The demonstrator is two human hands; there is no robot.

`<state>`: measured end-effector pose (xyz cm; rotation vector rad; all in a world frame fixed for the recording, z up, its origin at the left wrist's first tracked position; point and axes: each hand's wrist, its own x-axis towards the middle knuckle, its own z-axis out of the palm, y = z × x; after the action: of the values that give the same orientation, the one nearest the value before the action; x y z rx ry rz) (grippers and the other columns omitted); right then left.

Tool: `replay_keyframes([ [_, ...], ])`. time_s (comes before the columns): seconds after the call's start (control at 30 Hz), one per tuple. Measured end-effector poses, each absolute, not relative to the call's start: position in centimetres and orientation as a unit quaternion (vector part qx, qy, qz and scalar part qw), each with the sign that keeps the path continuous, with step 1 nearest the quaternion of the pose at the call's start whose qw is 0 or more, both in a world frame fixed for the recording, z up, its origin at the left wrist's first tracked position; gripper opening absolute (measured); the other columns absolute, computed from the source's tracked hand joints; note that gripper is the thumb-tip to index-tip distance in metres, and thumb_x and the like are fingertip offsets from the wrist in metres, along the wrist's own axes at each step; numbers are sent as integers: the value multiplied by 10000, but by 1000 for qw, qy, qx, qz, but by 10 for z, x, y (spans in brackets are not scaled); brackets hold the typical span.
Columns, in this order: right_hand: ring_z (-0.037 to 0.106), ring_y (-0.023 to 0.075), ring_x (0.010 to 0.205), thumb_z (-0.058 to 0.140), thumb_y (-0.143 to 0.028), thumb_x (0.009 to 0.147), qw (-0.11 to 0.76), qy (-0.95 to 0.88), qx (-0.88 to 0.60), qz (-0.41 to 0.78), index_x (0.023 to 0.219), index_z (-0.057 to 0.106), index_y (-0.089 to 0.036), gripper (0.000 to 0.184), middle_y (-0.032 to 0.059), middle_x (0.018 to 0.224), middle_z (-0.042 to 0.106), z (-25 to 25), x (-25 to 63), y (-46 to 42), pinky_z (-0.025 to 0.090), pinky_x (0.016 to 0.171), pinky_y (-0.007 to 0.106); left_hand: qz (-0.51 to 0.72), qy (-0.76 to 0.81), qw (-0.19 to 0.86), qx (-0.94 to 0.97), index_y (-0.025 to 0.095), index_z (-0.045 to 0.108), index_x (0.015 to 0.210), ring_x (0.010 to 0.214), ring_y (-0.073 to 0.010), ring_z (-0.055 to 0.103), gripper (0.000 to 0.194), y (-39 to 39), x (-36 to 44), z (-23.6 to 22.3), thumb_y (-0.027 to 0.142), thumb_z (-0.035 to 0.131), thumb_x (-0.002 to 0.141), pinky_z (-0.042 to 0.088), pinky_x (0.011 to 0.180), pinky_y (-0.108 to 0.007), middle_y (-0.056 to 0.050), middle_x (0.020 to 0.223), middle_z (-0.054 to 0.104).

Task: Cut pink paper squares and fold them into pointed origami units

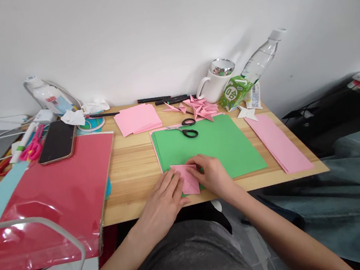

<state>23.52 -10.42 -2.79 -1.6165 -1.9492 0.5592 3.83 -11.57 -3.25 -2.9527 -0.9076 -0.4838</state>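
A small pink paper square (190,183) with a diagonal crease lies on the near edge of the green paper stack (214,144). My left hand (164,198) rests flat along the square's left side, fingers stretched out and touching it. At the upper right corner, my right hand (212,172) has its thumb and fingers closed on the paper; its fingertips are partly hidden. Just beyond both hands, black-handled scissors (189,127) sit on the green sheets.
Pink squares (138,119) and folded pink pieces (200,107) are at the back. Right of them are a white mug (215,84), a green carton (234,93) and a tilted water bottle (261,61). Pink strips (277,142) lie right; a phone (58,141) sits on red paper (63,197) left.
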Motion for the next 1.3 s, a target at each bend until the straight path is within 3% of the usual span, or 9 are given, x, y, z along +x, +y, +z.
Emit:
replay_keyframes([
  [0.17,603,212,797,506,-203,906,266,-764,-575,124,873,676,-195,174,83,837,672,-35,236,-111,494,693,324,-195,-293,-15,-936,100,565,1189,1263,-259,500,320,-113,38,-41,252,383,975,466,1027,-448,-157,1277,593],
  [0.4,624,218,932,442,-183,940,300,-815,-486,97,1097,671,-198,278,102,1077,692,-47,241,-123,557,765,367,-190,-297,-60,-934,106,517,1231,1362,-277,364,312,-112,38,-42,210,385,969,446,1049,-474,-183,1337,528],
  [0.6,586,231,1015,434,-134,930,294,-842,-442,94,1244,598,-201,360,80,1232,648,-48,245,-127,565,826,408,-195,-287,-71,-935,103,551,1166,1309,-268,435,268,-106,36,-44,107,434,925,410,1082,-484,-155,1227,580],
  [0.97,544,257,1094,439,-153,946,226,-884,-399,92,1367,456,-140,422,115,1357,546,-39,252,-130,522,889,463,-199,-277,-76,-937,66,535,1160,1347,-288,381,268,-106,38,-45,74,404,926,428,1068,-462,-179,1222,576],
  [1.1,451,289,1250,436,-131,939,226,-886,-396,86,1405,396,-115,468,132,1377,522,-39,254,-134,489,945,488,-180,-309,-61,-932,98,525,1173,1330,-288,409,272,-107,38,-43,115,369,951,481,1011,-449,-194,1356,493],
  [1.3,396,279,1329,412,-111,938,201,-896,-386,88,1391,405,-86,454,153,1391,502,-39,255,-136,454,992,484,-179,-268,-41,-946,54,486,1250,1396,-274,274,335,-110,36,-43,80,352,944,411,1084,-456,-190,1369,509],
])
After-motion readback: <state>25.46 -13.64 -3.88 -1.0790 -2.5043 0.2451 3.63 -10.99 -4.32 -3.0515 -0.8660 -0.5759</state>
